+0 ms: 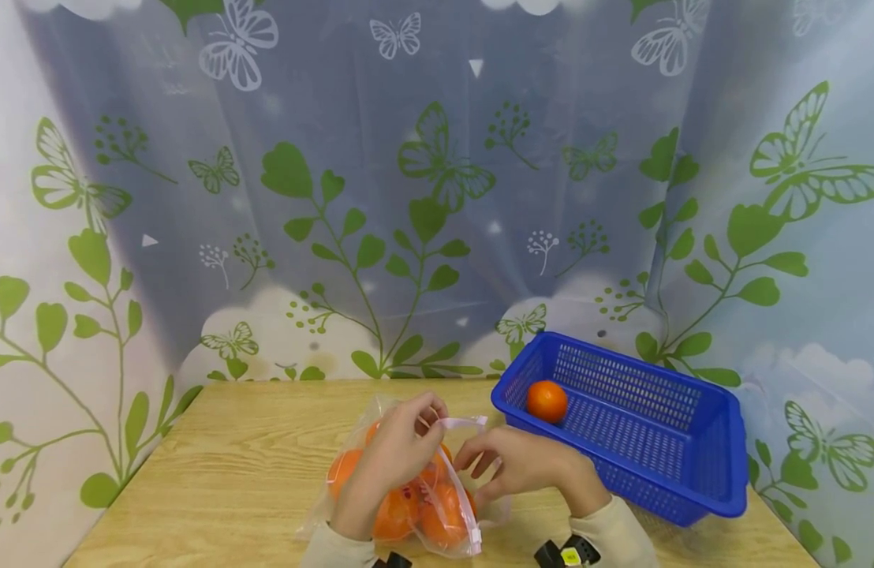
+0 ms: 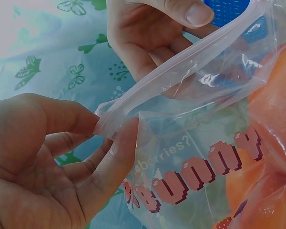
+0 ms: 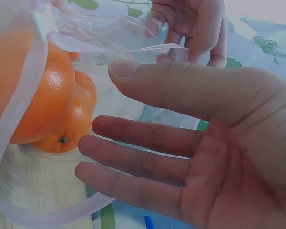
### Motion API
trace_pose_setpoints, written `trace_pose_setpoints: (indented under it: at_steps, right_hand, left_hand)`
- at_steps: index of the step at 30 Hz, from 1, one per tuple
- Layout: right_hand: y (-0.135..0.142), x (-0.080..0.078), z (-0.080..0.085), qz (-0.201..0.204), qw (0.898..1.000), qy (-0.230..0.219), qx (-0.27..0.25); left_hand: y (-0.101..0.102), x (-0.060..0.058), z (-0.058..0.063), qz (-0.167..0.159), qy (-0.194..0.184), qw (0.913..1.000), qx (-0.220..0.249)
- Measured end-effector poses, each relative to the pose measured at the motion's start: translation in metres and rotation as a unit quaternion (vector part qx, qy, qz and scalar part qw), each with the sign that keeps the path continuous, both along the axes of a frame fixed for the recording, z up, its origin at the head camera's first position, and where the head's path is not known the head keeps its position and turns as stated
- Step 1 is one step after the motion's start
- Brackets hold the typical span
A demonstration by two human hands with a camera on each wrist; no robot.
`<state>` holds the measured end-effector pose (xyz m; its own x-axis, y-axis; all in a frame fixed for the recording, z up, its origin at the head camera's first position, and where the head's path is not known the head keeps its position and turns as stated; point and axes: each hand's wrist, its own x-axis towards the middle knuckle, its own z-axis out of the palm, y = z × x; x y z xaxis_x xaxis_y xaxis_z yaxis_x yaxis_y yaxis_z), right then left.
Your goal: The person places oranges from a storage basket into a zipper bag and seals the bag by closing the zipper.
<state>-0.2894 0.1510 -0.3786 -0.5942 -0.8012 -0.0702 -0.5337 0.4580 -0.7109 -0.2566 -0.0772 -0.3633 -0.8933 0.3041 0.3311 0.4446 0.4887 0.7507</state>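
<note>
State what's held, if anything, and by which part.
The left grip pinches the clear bag by one end of its pink zip strip; the right grip holds nothing.

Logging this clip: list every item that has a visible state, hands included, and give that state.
Clear zip bag: mouth open, partly filled
Bagged oranges: clustered inside the bag
Left hand: pinching the bag's zip edge
Right hand: at the mouth, holding nothing
Blue basket: upright, holding one orange
Single orange: whole, in the basket
</note>
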Motion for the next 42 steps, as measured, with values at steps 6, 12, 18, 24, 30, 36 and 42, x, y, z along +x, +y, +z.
trace_pose_setpoints:
  at_steps: [6,12,18,24,30,36,42]
  right_hand:
    - [0.001,0.0,0.003,0.0,1.0,0.0,0.001]
    - [0.002,0.001,0.006,0.001,1.0,-0.003,-0.004]
    - [0.003,0.002,0.006,-0.003,1.0,-0.004,-0.008]
    - [0.007,0.001,0.007,-0.001,1.0,0.018,-0.013]
    - [0.013,0.0,0.009,-0.008,0.999,0.025,-0.02]
    - [0.021,-0.001,0.013,-0.017,0.999,0.024,-0.034]
    - [0.03,-0.002,0.016,-0.014,0.998,0.046,-0.047]
  left_hand:
    - [-0.001,-0.001,0.0,0.002,-0.004,1.0,-0.003]
    - [-0.002,0.0,0.0,0.002,-0.002,1.0,-0.006]
    - [-0.002,0.001,-0.001,0.002,-0.003,1.0,-0.009]
    - [-0.003,0.001,-0.002,0.005,-0.002,1.0,-0.008]
    - [-0.002,-0.001,-0.001,0.004,-0.004,0.9999,-0.009]
    - [-0.002,-0.001,-0.001,0.005,0.001,0.9999,-0.011]
    - [-0.002,-0.001,0.0,0.004,-0.002,0.9999,-0.015]
